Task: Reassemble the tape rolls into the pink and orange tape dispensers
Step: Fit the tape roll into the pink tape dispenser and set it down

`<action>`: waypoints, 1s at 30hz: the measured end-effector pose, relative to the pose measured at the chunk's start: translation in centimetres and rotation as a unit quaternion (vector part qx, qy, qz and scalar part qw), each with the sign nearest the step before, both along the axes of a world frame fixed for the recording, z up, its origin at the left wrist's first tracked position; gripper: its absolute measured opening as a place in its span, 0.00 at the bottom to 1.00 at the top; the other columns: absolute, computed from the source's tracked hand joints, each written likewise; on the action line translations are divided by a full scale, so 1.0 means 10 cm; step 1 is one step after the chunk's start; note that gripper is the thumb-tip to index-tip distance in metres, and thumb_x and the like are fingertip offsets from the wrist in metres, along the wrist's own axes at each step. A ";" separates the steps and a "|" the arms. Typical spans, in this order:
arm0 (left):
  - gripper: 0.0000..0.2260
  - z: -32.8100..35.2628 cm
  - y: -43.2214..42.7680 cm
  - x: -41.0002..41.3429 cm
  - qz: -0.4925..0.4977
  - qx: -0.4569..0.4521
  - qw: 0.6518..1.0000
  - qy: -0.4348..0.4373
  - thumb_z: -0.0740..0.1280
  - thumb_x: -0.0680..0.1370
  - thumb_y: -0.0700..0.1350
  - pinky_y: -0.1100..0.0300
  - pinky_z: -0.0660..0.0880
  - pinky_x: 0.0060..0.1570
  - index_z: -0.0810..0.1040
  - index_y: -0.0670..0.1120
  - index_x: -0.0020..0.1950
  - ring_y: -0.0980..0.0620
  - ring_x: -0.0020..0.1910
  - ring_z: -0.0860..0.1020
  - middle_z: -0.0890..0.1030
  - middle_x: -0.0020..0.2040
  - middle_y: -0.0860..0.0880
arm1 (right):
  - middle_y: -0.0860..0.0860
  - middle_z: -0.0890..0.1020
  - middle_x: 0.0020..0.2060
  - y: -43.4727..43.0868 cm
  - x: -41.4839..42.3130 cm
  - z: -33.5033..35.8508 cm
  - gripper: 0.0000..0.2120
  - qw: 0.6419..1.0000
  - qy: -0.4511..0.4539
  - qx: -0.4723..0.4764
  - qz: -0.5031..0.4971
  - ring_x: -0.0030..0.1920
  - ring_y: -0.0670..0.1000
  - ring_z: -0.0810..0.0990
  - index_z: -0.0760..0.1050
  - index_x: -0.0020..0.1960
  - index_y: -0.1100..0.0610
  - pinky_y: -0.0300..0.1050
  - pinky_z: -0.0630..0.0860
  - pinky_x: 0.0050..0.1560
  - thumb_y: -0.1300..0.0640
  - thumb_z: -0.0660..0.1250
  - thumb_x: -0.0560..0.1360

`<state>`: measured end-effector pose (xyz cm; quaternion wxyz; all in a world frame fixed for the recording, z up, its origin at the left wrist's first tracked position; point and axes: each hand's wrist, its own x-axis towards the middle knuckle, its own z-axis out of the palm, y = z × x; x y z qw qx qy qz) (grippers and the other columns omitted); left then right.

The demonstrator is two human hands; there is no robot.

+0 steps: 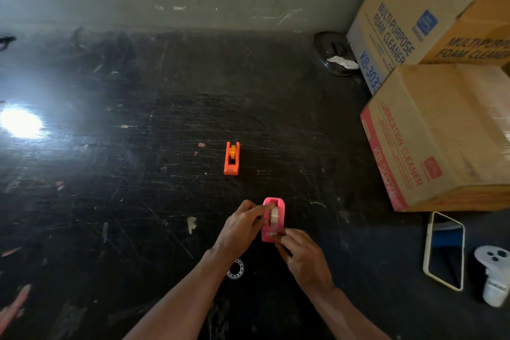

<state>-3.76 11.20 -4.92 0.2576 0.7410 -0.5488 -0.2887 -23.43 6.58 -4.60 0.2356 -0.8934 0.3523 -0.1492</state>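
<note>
The pink tape dispenser [276, 208] stands on the black floor near the bottom middle, with a white tape roll [274, 217] seated in its cradle. My left hand [242, 225] grips the dispenser's left side. My right hand [305, 257] pinches at its near end, by the cutter; what lies between those fingertips is too small to make out. The orange tape dispenser [231, 159] sits farther away on the floor with a yellow roll [233, 150] in it, touched by neither hand.
Stacked cardboard boxes [441, 132] fill the right side. A phone [445, 250] and a white controller [494, 273] lie at the lower right. A small ring-shaped part [236, 269] lies under my left forearm. A round dark lid [332, 54] rests by the back wall.
</note>
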 end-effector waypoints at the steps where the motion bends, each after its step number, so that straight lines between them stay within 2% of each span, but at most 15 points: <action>1: 0.20 -0.01 -0.01 0.01 -0.002 0.002 1.000 0.010 0.67 0.82 0.42 0.56 0.80 0.59 0.74 0.55 0.74 0.54 0.57 0.79 0.76 0.64 0.51 | 0.45 0.85 0.47 0.00 0.00 0.00 0.09 1.000 0.006 -0.009 0.006 0.50 0.44 0.83 0.86 0.49 0.53 0.39 0.82 0.51 0.51 0.68 0.77; 3: 0.21 -0.02 -0.02 0.02 0.001 0.004 0.999 0.049 0.68 0.81 0.40 0.56 0.81 0.60 0.75 0.55 0.73 0.55 0.58 0.79 0.76 0.63 0.51 | 0.46 0.85 0.47 -0.01 -0.01 0.00 0.09 1.000 0.015 -0.021 0.017 0.51 0.45 0.83 0.86 0.50 0.53 0.40 0.82 0.52 0.52 0.68 0.77; 5: 0.21 -0.01 -0.02 0.03 0.008 -0.004 1.000 0.029 0.69 0.81 0.40 0.60 0.80 0.60 0.76 0.54 0.72 0.57 0.58 0.79 0.77 0.63 0.52 | 0.46 0.85 0.48 -0.01 -0.01 0.00 0.08 0.999 0.023 -0.023 0.019 0.52 0.45 0.83 0.86 0.50 0.53 0.40 0.82 0.53 0.53 0.69 0.76; 8: 0.19 0.01 -0.04 0.03 0.033 -0.007 0.998 0.054 0.70 0.80 0.39 0.62 0.80 0.60 0.78 0.52 0.70 0.57 0.57 0.80 0.78 0.62 0.51 | 0.46 0.86 0.49 0.00 0.00 -0.03 0.05 1.000 0.021 -0.018 0.004 0.53 0.47 0.84 0.86 0.49 0.54 0.37 0.81 0.53 0.57 0.77 0.73; 11: 0.19 0.02 -0.06 0.03 0.046 0.010 0.995 0.088 0.70 0.80 0.39 0.59 0.81 0.61 0.79 0.53 0.69 0.57 0.56 0.81 0.78 0.59 0.51 | 0.46 0.85 0.52 0.05 0.02 -0.02 0.11 0.999 0.011 0.004 -0.031 0.55 0.46 0.82 0.87 0.51 0.52 0.32 0.76 0.55 0.59 0.81 0.69; 15: 0.20 0.05 -0.07 0.06 0.048 0.023 0.992 0.111 0.70 0.80 0.39 0.66 0.78 0.55 0.77 0.56 0.70 0.58 0.54 0.80 0.78 0.58 0.52 | 0.48 0.84 0.57 0.15 0.05 0.04 0.17 0.997 0.009 0.035 -0.072 0.57 0.47 0.81 0.86 0.57 0.53 0.33 0.73 0.57 0.58 0.82 0.69; 19: 0.22 0.05 -0.05 0.09 0.090 0.032 0.986 0.139 0.71 0.80 0.40 0.61 0.79 0.60 0.76 0.58 0.71 0.58 0.55 0.81 0.80 0.58 0.51 | 0.46 0.77 0.66 0.25 0.10 0.11 0.27 0.980 -0.009 0.117 -0.163 0.64 0.38 0.70 0.76 0.71 0.52 0.29 0.65 0.61 0.51 0.78 0.73; 22: 0.22 0.00 -0.01 0.13 0.163 0.031 0.974 0.152 0.71 0.80 0.41 0.63 0.79 0.58 0.75 0.55 0.73 0.60 0.53 0.80 0.81 0.56 0.52 | 0.46 0.72 0.69 0.31 0.23 0.13 0.36 0.953 -0.024 0.184 -0.239 0.68 0.42 0.70 0.68 0.76 0.51 0.34 0.67 0.64 0.45 0.77 0.73; 25: 0.21 -0.04 0.01 0.19 0.231 0.010 0.965 0.125 0.70 0.80 0.40 0.67 0.76 0.53 0.75 0.51 0.73 0.58 0.54 0.80 0.81 0.58 0.50 | 0.51 0.69 0.73 0.33 0.42 0.12 0.42 0.932 -0.020 0.222 -0.286 0.73 0.51 0.70 0.64 0.79 0.54 0.45 0.73 0.71 0.45 0.78 0.71; 27: 0.21 -0.07 0.01 0.25 0.250 0.001 0.965 0.082 0.69 0.81 0.42 0.62 0.77 0.60 0.74 0.50 0.74 0.54 0.61 0.79 0.78 0.64 0.48 | 0.54 0.69 0.75 0.32 0.55 0.10 0.44 0.924 -0.011 0.229 -0.306 0.74 0.53 0.70 0.62 0.79 0.55 0.49 0.74 0.72 0.45 0.79 0.71; 30: 0.22 -0.11 0.01 0.39 0.240 0.016 0.971 -0.011 0.68 0.82 0.45 0.53 0.73 0.69 0.71 0.48 0.76 0.48 0.71 0.71 0.74 0.71 0.47 | 0.55 0.70 0.75 0.29 0.69 0.09 0.44 0.915 -0.001 0.221 -0.337 0.74 0.54 0.71 0.62 0.79 0.57 0.47 0.74 0.71 0.47 0.79 0.71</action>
